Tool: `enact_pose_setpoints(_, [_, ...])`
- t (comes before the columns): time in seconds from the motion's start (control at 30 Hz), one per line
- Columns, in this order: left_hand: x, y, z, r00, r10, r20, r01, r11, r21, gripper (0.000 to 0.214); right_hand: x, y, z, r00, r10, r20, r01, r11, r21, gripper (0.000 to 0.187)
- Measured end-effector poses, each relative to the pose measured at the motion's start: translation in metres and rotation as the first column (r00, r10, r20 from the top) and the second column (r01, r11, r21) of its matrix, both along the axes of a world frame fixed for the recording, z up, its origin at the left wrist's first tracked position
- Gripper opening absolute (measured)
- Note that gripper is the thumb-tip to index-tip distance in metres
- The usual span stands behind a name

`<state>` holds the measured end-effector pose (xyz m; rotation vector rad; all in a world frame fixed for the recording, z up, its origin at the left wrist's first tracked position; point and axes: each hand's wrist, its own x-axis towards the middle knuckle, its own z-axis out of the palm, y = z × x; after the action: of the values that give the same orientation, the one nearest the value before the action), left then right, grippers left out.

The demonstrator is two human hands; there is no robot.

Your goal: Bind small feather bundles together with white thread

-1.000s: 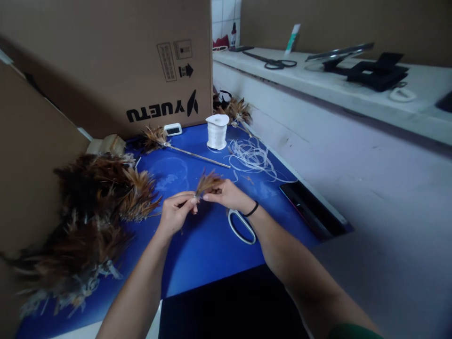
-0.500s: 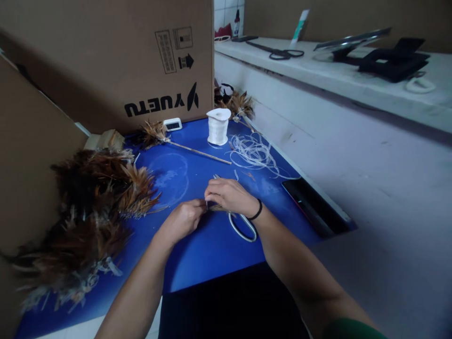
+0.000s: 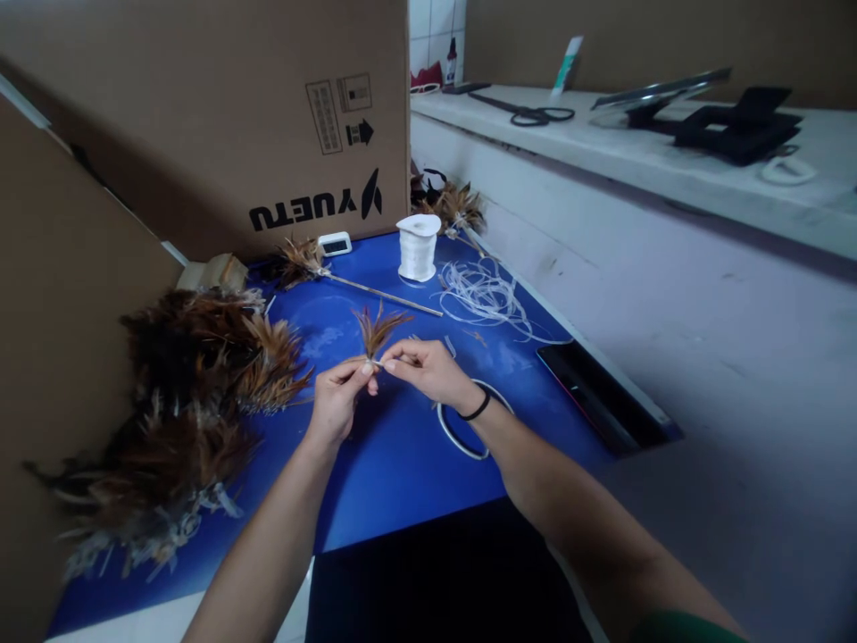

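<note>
My left hand (image 3: 338, 393) pinches a small bundle of brown feathers (image 3: 376, 332) at its base, the tips fanned upward. Close beside it, my right hand (image 3: 428, 368) is closed, thumb and fingertips together on a short white string (image 3: 378, 363) at the bundle's base. Under my right hand and wrist lie scissors (image 3: 461, 444) with silvery loop handles; their blades are mostly hidden. Both hands are just above the blue tabletop (image 3: 408, 500).
Feather bundles (image 3: 194, 357) are heaped at left. A feather-tipped stick (image 3: 385, 293), a white spool (image 3: 418, 250), tangled white strands (image 3: 486, 295) and a dark phone (image 3: 603, 393) lie beyond. A cardboard box (image 3: 220, 107) stands behind; a ledge (image 3: 603, 143) runs along the right.
My left hand has turned and lifted the feather bundle so its feathers point up and show. My right hand has shifted slightly left, and its fingers now meet at the bundle's base.
</note>
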<state>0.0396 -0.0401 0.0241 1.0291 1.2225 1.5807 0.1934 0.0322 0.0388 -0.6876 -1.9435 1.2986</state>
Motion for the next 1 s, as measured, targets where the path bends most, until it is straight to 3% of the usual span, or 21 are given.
enact_pose_setpoints(0.2, [0.005,0.002,-0.003,0.992,0.019,0.123,-0.01,0.997,-0.072,0.015,-0.006,-0.008,-0.003,0.975,-0.19,0.117,0.172,0.974,0.146,0.019])
enact_pose_setpoints(0.7, [0.004,-0.001,-0.005,0.993,-0.068,0.098,0.085,0.98,-0.18,0.019,-0.006,-0.002,-0.01,0.987,-0.134,0.092,0.134,0.991,-0.003,0.023])
enact_pose_setpoints(0.87, [0.003,0.0,-0.006,0.992,-0.035,0.122,0.064,0.967,-0.246,0.019,-0.006,-0.003,-0.012,0.976,-0.147,0.161,0.128,0.984,0.125,0.02])
enact_pose_setpoints(1.0, [0.003,0.001,-0.008,0.995,-0.026,0.096,0.05,0.965,-0.258,0.02,-0.007,-0.006,-0.015,0.96,-0.211,0.185,0.152,0.945,0.289,0.015])
